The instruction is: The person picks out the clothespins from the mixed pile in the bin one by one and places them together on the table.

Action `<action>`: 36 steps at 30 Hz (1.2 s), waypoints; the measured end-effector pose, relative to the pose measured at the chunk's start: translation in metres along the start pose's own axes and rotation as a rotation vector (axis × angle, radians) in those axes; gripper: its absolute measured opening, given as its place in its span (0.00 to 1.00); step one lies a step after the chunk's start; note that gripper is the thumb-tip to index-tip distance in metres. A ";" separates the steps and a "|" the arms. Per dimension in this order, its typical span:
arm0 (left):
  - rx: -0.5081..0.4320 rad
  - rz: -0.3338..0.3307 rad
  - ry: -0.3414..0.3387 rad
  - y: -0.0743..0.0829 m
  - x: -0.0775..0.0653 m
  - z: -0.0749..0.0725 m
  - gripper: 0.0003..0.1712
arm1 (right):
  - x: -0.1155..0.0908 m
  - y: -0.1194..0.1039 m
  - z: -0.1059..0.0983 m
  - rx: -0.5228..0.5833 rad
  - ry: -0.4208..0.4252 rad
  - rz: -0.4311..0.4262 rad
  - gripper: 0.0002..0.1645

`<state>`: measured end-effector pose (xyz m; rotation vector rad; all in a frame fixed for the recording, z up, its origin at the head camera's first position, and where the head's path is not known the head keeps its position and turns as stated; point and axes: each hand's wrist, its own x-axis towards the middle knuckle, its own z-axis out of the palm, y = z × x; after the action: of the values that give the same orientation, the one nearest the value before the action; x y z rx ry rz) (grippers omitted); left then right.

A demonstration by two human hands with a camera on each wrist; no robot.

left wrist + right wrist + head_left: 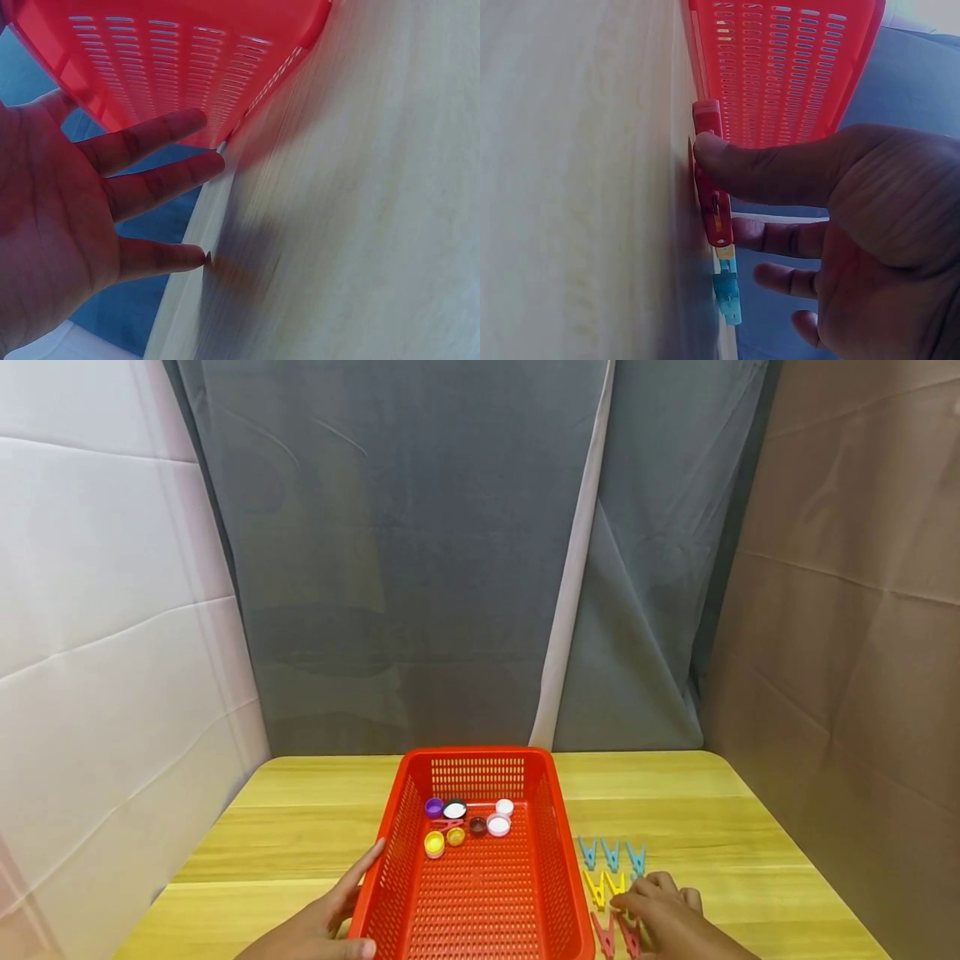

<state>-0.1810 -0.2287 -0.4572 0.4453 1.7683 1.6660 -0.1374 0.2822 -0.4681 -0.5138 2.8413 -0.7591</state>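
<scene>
A red plastic basket (472,906) stands on the table. At its left side is my left hand (322,918), thumb at the rim; the left wrist view has its fingers (150,142) straight and spread. My right hand (667,910) is low over a group of clothespins right of the basket. Its thumb and a finger are at either side of a red clothespin (716,206), seeming to pinch it. Another red clothespin (603,935) lies to the left. Yellow clothespins (595,889) and blue clothespins (611,856) lie beyond in rows, partly covered by the hand.
Inside the basket, towards its far end, are several round caps, among them a purple cap (434,808), a yellow cap (434,843) and a white cap (498,825). A pinkish clothespin (447,823) lies among them. A grey curtain (420,568) hangs behind the wooden table (300,810).
</scene>
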 end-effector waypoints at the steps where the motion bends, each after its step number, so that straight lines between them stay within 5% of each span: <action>1: -0.002 -0.001 0.000 0.000 0.000 0.000 0.61 | -0.001 0.000 0.000 0.004 0.000 -0.010 0.36; 19: 0.028 0.012 -0.006 -0.002 0.001 -0.003 0.63 | -0.003 0.000 0.003 0.183 -0.006 -0.057 0.36; 27: 0.008 -0.008 0.012 -0.001 0.000 0.000 0.62 | -0.002 -0.008 -0.003 0.080 0.020 -0.052 0.38; 31: 0.008 -0.008 0.011 0.000 0.000 0.000 0.62 | -0.005 -0.011 -0.009 0.078 0.023 -0.091 0.35; 36: 0.014 -0.005 0.010 0.001 0.000 0.000 0.63 | -0.010 -0.018 -0.025 0.154 -0.014 -0.039 0.41</action>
<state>-0.1810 -0.2288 -0.4565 0.4387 1.7879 1.6559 -0.1291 0.2825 -0.4369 -0.5506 2.7383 -0.9680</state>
